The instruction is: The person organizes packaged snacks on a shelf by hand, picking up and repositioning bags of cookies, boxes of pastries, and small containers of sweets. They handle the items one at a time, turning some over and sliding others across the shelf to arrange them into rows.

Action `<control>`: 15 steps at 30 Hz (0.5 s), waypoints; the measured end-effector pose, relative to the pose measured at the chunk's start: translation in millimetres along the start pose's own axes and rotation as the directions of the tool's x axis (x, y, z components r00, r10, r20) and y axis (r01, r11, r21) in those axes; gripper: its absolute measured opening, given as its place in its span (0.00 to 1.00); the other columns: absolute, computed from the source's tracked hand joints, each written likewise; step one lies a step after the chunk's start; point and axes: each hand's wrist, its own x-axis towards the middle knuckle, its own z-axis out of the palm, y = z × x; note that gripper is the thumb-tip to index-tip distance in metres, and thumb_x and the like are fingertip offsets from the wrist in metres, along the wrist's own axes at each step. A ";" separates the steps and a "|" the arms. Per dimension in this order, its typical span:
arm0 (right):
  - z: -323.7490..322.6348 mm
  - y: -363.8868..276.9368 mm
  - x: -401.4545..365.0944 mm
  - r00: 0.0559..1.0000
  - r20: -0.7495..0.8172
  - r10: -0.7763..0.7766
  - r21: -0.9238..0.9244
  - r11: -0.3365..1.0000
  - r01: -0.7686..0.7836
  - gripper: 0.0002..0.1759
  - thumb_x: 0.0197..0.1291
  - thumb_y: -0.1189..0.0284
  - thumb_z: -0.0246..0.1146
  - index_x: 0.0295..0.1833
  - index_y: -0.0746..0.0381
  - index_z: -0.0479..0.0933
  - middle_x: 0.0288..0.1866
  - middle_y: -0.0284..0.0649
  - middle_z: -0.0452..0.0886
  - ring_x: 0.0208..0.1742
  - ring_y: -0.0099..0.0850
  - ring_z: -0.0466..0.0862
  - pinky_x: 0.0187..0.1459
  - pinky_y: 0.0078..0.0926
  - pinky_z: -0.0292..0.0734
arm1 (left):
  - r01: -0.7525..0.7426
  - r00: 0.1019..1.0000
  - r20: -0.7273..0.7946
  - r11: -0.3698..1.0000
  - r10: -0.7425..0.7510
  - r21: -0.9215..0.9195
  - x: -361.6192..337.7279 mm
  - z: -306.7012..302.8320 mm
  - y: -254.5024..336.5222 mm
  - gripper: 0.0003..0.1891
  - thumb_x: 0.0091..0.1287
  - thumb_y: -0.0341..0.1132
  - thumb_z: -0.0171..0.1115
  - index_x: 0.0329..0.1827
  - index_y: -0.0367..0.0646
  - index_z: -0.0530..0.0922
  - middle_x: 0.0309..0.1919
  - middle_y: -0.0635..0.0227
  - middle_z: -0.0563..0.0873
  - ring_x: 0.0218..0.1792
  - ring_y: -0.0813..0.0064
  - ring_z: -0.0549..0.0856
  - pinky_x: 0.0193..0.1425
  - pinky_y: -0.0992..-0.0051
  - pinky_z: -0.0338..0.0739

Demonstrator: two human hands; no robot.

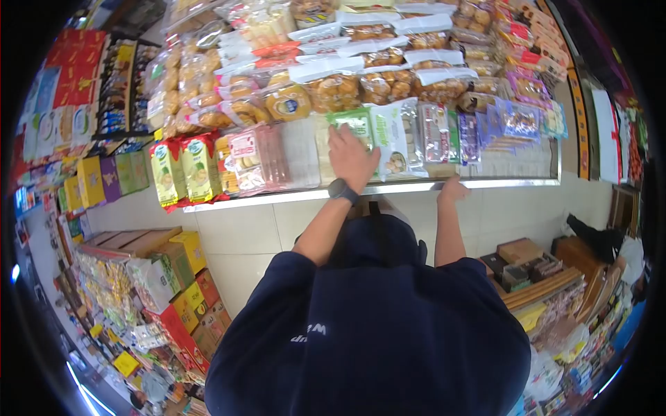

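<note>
**Left hand on a green-and-white packet, right hand at the rim**

Nearest us is our navy-blue fabric top. Our right hand is at the silver metal rim of the pale desk, fingers bent; we cannot tell whether they grip it.

Our left hand, with a dark round watch on its wrist, reaches over the rim. Its fingers are moderately spread, the thumb apart from them, and the fingertips touch a small green-and-white plastic packet. We judge this to be a moment of handling that packet; lifting it would call for the fingers to close around its edges.

The packet lies flat, just left of a larger white-and-green plastic bag. Farther left are clear-and-pink plastic packets and tall red-and-yellow bags. Beyond the packet, rows of clear plastic bags of brown baked goods stretch away.
</note>
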 end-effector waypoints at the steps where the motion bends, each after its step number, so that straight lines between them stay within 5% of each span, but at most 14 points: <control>1: -0.2 -5.3 -5.5 1.000 -0.015 0.026 0.001 1.000 -0.026 0.44 0.63 0.59 0.65 0.68 0.83 0.54 0.64 0.77 0.66 0.60 0.67 0.77 0.61 0.57 0.77 | 0.020 1.000 0.017 1.000 -0.020 0.010 2.8 2.5 -0.7 0.50 0.50 0.46 0.80 0.71 0.29 0.63 0.66 0.34 0.69 0.65 0.38 0.72 0.68 0.51 0.72; 3: -0.3 -13.5 -9.3 0.995 -0.059 0.078 0.006 0.997 -0.078 0.43 0.64 0.64 0.64 0.68 0.84 0.51 0.62 0.79 0.65 0.55 0.68 0.79 0.56 0.57 0.80 | 0.030 0.999 0.039 0.999 -0.031 0.012 7.7 0.1 -9.2 0.49 0.48 0.45 0.80 0.70 0.29 0.63 0.65 0.35 0.69 0.64 0.39 0.72 0.67 0.51 0.72; 10: 4.4 -18.5 -13.7 0.989 -0.136 0.051 0.133 0.991 -0.033 0.37 0.61 0.75 0.61 0.68 0.87 0.53 0.60 0.78 0.69 0.58 0.66 0.80 0.62 0.56 0.79 | 0.058 0.993 -0.087 0.974 -0.079 -0.220 1.2 -39.8 -49.4 0.41 0.47 0.37 0.78 0.64 0.30 0.68 0.57 0.42 0.74 0.61 0.42 0.73 0.68 0.54 0.70; 15: 10.4 -11.9 -3.8 0.989 -0.137 0.050 0.160 0.987 -0.028 0.37 0.60 0.76 0.62 0.69 0.84 0.56 0.59 0.75 0.73 0.56 0.64 0.82 0.61 0.54 0.80 | 0.184 0.977 -0.104 0.982 -0.187 -0.036 -6.0 -31.0 -131.7 0.41 0.48 0.35 0.78 0.65 0.32 0.67 0.59 0.43 0.73 0.62 0.40 0.73 0.68 0.52 0.70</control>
